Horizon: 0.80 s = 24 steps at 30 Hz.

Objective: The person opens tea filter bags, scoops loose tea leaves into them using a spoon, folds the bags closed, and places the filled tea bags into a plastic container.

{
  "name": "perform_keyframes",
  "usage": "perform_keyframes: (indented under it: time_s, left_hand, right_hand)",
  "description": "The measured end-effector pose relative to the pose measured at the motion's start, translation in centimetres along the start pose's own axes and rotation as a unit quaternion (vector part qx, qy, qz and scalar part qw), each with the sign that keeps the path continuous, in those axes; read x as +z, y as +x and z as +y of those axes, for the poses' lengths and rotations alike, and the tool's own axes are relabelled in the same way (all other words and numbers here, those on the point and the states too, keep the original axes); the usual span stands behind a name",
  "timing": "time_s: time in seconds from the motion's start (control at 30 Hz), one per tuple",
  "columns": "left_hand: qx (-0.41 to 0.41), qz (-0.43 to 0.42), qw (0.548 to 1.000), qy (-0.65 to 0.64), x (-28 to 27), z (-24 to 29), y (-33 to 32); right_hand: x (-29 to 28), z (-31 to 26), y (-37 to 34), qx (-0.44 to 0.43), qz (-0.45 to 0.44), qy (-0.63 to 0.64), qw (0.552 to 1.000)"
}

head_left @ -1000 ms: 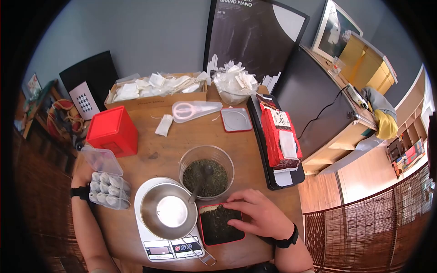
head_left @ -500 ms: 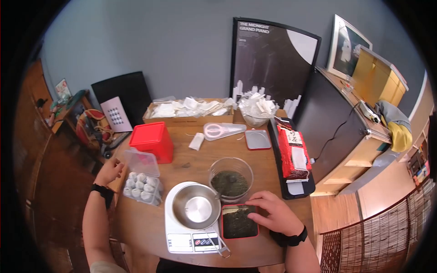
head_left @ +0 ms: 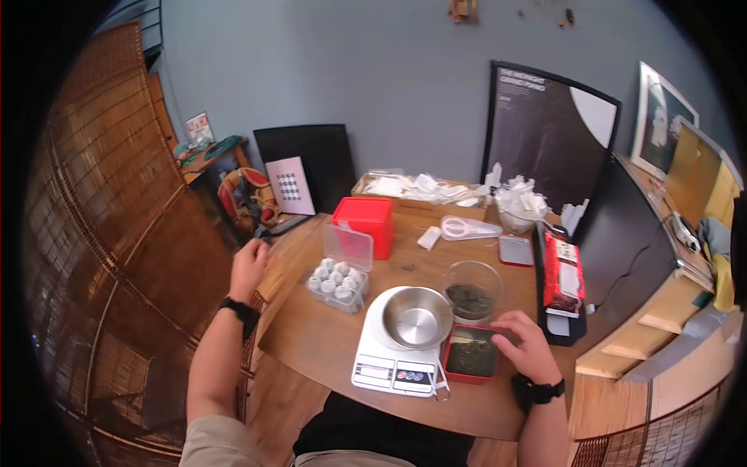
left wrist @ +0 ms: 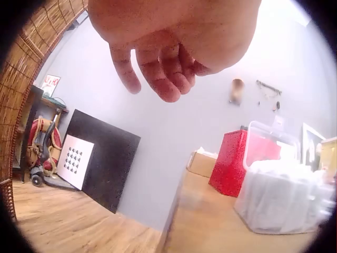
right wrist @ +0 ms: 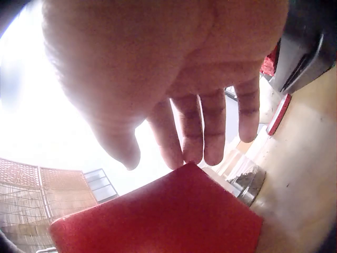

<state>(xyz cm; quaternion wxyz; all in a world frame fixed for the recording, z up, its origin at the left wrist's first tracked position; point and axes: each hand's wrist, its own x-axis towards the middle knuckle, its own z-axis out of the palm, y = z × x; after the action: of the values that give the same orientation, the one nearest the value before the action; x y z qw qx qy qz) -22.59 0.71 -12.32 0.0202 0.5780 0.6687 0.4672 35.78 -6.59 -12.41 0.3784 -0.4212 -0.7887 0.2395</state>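
My left hand (head_left: 250,268) hangs in the air off the table's left edge, its fingers loosely curled with nothing in them. To its right stands a clear plastic box (left wrist: 274,211), lid raised, filled with several white wrapped bundles (head_left: 336,282). My right hand (head_left: 525,342) is at the right side of a red tin (right wrist: 163,216) that holds dark dried leaves (head_left: 472,358). Its fingers are extended, the tips right at the tin's rim. Behind the tin sits a clear round tub (head_left: 498,289) with more leaves. A steel pan (head_left: 418,317) rests on a white kitchen scale (head_left: 372,342).
A red box (head_left: 364,222) stands behind the plastic box. Farther back are a carton (head_left: 436,208) of white pouches, cased scissors (head_left: 469,228), a tin lid (head_left: 515,251) and a bowl (head_left: 515,222) of packets. A red package (head_left: 562,272) lies on a black case at right.
The head view has swung left and up. My left hand has drawn away leftward from beside the plastic box, out past the table edge. The right hand stays by the tin.
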Motion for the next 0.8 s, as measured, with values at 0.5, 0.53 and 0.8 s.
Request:
perform_keyframes:
  time_s: [0.5, 0.53, 0.8]
  left_hand:
    - [0.005, -0.086, 0.967, 0.238, -7.0, -10.1, -18.5]
    - [-0.015, -0.112, 0.962, 0.25, -6.9, -11.0, -20.5]
    - [-0.108, -0.347, 0.872, 0.327, 0.3, -15.2, -32.1]
  right_hand:
    - [-0.1, 1.4, -0.4, -0.001, 0.023, 0.028, 0.999]
    - [-0.1, 1.2, -0.5, 0.013, 0.022, 0.033, 0.999]
    - [-0.1, 0.6, -0.2, -0.002, 0.012, 0.053, 0.998]
